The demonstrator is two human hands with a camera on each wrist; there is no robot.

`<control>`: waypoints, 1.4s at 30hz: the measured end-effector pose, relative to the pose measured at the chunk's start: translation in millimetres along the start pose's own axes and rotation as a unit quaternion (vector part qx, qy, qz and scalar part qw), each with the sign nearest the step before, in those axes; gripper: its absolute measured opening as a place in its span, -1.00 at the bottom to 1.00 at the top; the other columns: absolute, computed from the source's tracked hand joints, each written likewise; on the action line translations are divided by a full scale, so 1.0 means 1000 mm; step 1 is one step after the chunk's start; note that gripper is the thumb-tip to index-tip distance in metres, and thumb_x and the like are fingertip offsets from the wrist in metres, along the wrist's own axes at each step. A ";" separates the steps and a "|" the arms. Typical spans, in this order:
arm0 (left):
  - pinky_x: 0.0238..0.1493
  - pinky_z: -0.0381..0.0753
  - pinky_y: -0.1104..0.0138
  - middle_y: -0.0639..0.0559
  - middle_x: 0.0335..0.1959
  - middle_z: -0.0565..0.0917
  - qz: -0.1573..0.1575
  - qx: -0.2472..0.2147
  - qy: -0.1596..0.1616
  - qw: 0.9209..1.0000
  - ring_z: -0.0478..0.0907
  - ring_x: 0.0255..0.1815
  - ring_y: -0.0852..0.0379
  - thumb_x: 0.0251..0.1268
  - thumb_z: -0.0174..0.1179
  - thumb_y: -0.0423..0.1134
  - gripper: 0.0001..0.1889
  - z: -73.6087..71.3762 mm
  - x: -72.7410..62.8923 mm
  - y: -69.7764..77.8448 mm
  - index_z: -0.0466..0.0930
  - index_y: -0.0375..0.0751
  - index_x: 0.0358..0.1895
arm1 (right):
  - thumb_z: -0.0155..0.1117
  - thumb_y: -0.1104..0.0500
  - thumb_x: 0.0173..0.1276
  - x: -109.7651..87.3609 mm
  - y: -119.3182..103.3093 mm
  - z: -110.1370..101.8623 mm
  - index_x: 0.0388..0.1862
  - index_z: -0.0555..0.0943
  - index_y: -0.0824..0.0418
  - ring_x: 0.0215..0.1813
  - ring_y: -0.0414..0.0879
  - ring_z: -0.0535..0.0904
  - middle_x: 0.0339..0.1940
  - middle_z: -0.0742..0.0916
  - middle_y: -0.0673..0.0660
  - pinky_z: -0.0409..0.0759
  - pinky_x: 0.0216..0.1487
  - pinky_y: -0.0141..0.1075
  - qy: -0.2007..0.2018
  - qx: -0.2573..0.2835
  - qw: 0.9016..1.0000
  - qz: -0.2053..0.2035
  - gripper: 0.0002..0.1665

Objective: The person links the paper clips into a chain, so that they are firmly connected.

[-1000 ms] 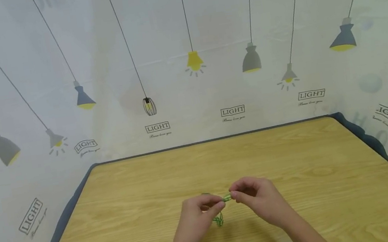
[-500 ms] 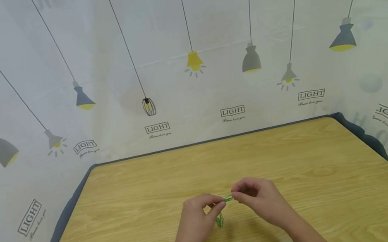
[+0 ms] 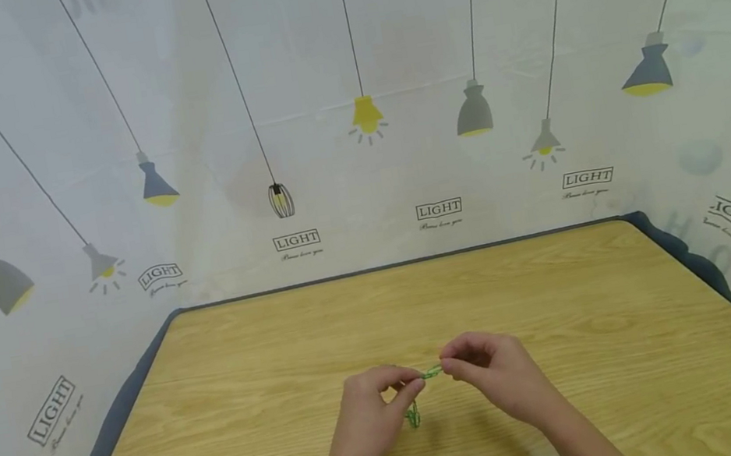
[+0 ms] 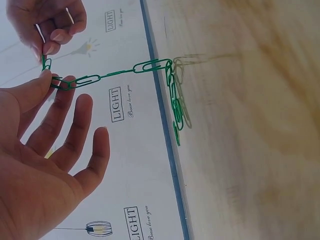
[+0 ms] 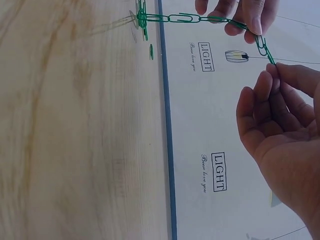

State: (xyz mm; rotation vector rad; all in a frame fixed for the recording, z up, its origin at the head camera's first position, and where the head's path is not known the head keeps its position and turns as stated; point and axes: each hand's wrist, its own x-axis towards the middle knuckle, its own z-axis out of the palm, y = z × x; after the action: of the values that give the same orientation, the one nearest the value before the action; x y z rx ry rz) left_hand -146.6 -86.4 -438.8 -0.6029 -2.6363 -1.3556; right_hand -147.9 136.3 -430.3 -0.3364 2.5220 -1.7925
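A chain of green paper clips [image 4: 84, 80] hangs from my left hand [image 3: 367, 417], its lower part gathered on the table. Thumb and forefinger of the left hand pinch a link near the upper end, and the other fingers are spread loosely in the left wrist view. My right hand [image 3: 501, 377] pinches the tip of the end paper clip [image 5: 270, 56] between thumb and forefinger. That clip spans the short gap between the two hands. In the right wrist view the heaped links [image 5: 142, 19] lie on the wood, with a short green piece [image 5: 151, 52] just beside them.
A wood-grain table [image 3: 250, 355] spreads under both hands. A dark blue border [image 3: 358, 272] runs along its back edge, and white sheeting [image 3: 308, 32] printed with lamps and LIGHT labels rises round the back and sides.
My right hand has drawn slightly to the right, so more of the paper clip shows between the hands. The left hand has barely moved; its grip stays the same.
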 end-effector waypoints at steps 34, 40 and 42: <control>0.34 0.66 -0.10 0.01 0.28 0.75 -0.056 -0.165 -0.024 0.984 0.58 0.40 -0.19 0.53 0.32 0.03 -0.64 0.010 0.004 -0.010 0.73 0.00 0.23 | 0.43 0.26 0.48 0.001 -0.001 0.011 -0.09 0.74 0.26 -0.13 -0.17 0.75 -0.13 0.81 0.25 0.73 -0.03 -0.42 0.025 0.019 0.998 -0.057 -0.90; 0.26 0.72 0.07 0.09 0.08 0.84 -0.029 -0.145 -0.013 0.989 0.70 0.20 0.04 0.54 0.31 0.00 -0.75 0.008 0.003 -0.011 0.81 0.00 0.06 | 0.43 0.24 0.48 0.002 0.001 0.016 -0.10 0.74 0.24 -0.13 -0.19 0.74 -0.15 0.83 0.18 0.74 -0.03 -0.41 0.016 0.009 0.997 -0.079 -0.91; 0.23 0.72 0.11 0.10 0.02 0.85 -0.027 -0.139 -0.005 0.990 0.73 0.15 0.08 0.53 0.32 0.00 -0.77 0.005 0.003 -0.011 0.83 0.00 0.01 | 0.43 0.22 0.49 0.002 0.001 0.017 -0.10 0.74 0.23 -0.11 -0.19 0.75 -0.15 0.83 0.16 0.74 -0.02 -0.41 0.015 0.006 0.997 -0.079 -0.90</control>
State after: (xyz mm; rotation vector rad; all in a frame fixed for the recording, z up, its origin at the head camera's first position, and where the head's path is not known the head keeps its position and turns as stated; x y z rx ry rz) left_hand -153.2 -87.0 -449.3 -0.5708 -2.5062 -1.7583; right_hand -147.7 120.3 -436.3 -0.5277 2.5696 -1.8789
